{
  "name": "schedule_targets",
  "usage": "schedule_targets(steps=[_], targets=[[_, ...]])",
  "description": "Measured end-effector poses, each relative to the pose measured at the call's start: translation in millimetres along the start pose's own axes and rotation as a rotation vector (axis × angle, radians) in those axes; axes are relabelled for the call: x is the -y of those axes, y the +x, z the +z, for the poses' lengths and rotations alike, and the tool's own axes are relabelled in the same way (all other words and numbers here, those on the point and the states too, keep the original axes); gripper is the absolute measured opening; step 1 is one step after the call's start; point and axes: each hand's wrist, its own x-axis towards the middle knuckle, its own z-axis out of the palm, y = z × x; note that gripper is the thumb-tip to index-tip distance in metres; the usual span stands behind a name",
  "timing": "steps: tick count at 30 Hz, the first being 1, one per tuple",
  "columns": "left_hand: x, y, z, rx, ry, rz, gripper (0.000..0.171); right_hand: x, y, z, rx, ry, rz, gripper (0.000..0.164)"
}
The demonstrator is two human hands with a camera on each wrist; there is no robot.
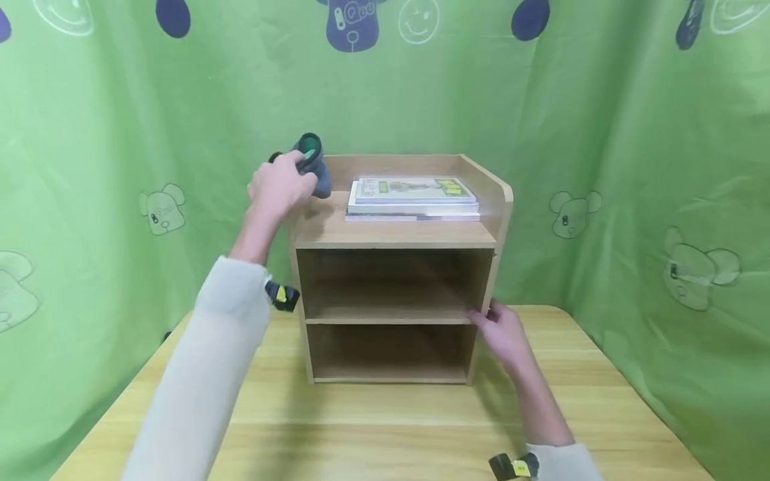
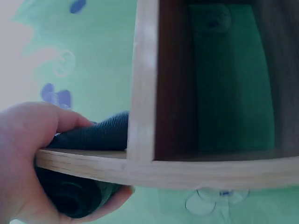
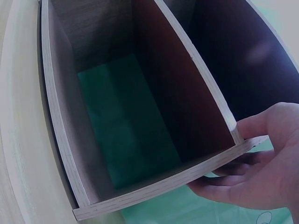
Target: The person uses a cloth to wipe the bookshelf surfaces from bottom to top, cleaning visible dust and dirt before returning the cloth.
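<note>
Gripping a dark blue item [image 1: 322,175] with a round opening in the left hand [image 1: 279,184], held up at the left end of the shelf unit's [image 1: 397,304] top board [image 1: 400,234]. Cannot name it exactly. In left wrist view, visible on both sides of the left side panel [image 2: 93,165]; cannot tell if touching. Holding the right side panel [image 1: 492,200] in the right hand [image 1: 502,332], with thumb inside near the middle board [image 1: 391,321] and fingers outside. Can see flat-stacked books [image 1: 415,199] on the top board, right of the item. Also the unit upright on a wood-grain bench [image 1: 373,427], with green cartoon-print curtain [image 1: 228,100] behind.
</note>
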Motion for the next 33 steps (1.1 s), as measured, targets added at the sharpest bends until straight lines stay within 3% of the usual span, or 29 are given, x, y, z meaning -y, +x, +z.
schedule_targets(steps=[7, 10, 13, 18, 22, 25, 27, 29, 33], targets=[[8.6, -27.2, 7.2, -0.166, -0.108, 0.05, 0.054, 0, 3, -4, -0.001, 0.023, -0.018, 0.06], [13.4, -37.5, 14.9, -0.268, -0.173, 0.068, 0.052, 2, 3, -3, -0.011, 0.011, -0.028, 0.059], [21.3, -46.1, 33.6, -0.436, -0.264, 0.122, 0.046, 2, 1, -2, -0.018, -0.002, -0.027, 0.058], [36.5, -55.7, 73.8, -0.749, -0.4, 0.298, 0.039, -2, -2, -1, -0.024, -0.005, -0.021, 0.058], [45.6, -59.6, 95.0, -0.864, -0.424, 0.378, 0.041, -5, -1, 0, -0.025, -0.011, -0.02, 0.061], [45.6, -58.9, 92.0, -0.85, -0.38, 0.386, 0.041, -6, 0, -1, -0.027, -0.016, -0.017, 0.062], [41.4, -58.7, 80.1, -0.781, -0.328, 0.353, 0.04, -6, 0, -1, -0.029, -0.017, -0.017, 0.061], [34.8, -58.4, 62.1, -0.653, -0.26, 0.284, 0.041, -6, 0, 0, -0.035, -0.019, -0.018, 0.06], [17.1, -53.1, 20.2, -0.289, -0.048, 0.154, 0.053, -6, -2, 1, -0.037, -0.003, -0.027, 0.059]])
